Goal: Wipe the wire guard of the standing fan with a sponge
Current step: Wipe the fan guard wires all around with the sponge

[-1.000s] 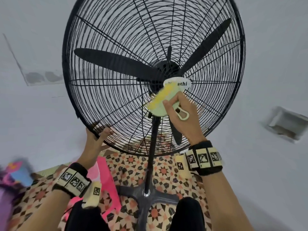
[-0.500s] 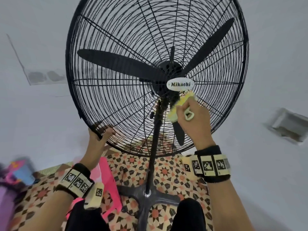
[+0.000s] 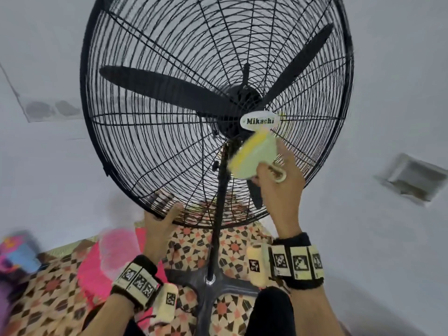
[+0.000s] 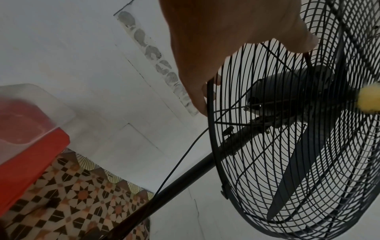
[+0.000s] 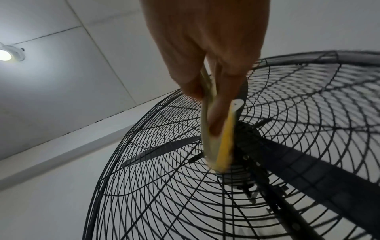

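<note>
The black wire guard of the standing fan fills the head view, with an oval "Mikachi" badge at its centre. My right hand grips a pale green and yellow sponge with a cream loop, pressed on the wires just below the badge. In the right wrist view the sponge lies flat against the guard near the hub. My left hand holds the guard's lower left rim, thumb on the front wires; in the left wrist view its fingers curl round the rear rim.
The fan's black pole runs down to a cross base on a patterned floor. A pink container stands at the lower left. A power cord hangs behind the guard. White walls surround the fan.
The sponge swept from under the badge down to the right, and now sits back up just below the badge. The left hand kept its hold on the lower rim.
</note>
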The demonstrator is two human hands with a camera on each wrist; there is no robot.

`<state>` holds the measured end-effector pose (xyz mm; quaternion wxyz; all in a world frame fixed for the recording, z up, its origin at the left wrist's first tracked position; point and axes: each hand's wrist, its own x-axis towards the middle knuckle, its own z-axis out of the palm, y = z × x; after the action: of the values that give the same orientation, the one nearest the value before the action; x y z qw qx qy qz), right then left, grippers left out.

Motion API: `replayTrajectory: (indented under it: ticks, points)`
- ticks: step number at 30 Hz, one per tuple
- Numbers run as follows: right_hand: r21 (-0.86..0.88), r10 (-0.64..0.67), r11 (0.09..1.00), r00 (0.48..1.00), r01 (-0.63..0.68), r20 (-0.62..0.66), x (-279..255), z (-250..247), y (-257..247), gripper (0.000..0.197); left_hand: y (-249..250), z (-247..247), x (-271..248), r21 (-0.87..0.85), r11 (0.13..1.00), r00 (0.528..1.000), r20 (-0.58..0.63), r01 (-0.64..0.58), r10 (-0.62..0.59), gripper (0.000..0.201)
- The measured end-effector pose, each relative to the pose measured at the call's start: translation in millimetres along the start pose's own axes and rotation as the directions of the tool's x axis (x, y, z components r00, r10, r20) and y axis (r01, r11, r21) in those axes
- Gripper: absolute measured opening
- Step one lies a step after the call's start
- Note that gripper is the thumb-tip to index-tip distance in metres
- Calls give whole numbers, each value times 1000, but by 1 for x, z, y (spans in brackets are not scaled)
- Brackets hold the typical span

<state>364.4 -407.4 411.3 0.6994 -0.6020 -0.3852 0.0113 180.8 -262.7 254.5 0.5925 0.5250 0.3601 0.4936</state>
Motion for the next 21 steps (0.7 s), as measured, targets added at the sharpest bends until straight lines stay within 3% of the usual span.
replayTrajectory:
  ticks: [3,6,8,13,18,21]
  points:
    - [-48,34,998,990,-28,134,-12,-8,-4,57,-3,-3,1,-13,1000,999,-26,27,-28,80]
    - [74,46,996,999,-46,3,-4,-10,-8,50,-2,-1,-2,-36,998,998,-39,48,-50,72]
    - [104,33,994,998,-27,-57,0,-7,-6,47,-3,-1,-3,-39,998,998,-37,53,-55,80]
    - [44,91,994,991,-96,94,-14,-10,-1,45,1,0,-3,-27,999,999,-29,27,-28,77]
    - [115,23,993,999,-19,-31,-3,-10,0,49,-2,-1,-3,-27,1000,1000,-9,15,-16,76]
    - [67,44,997,999,-43,-6,-9,-4,14,47,-2,-3,-1,3,999,999,-30,43,-43,93]
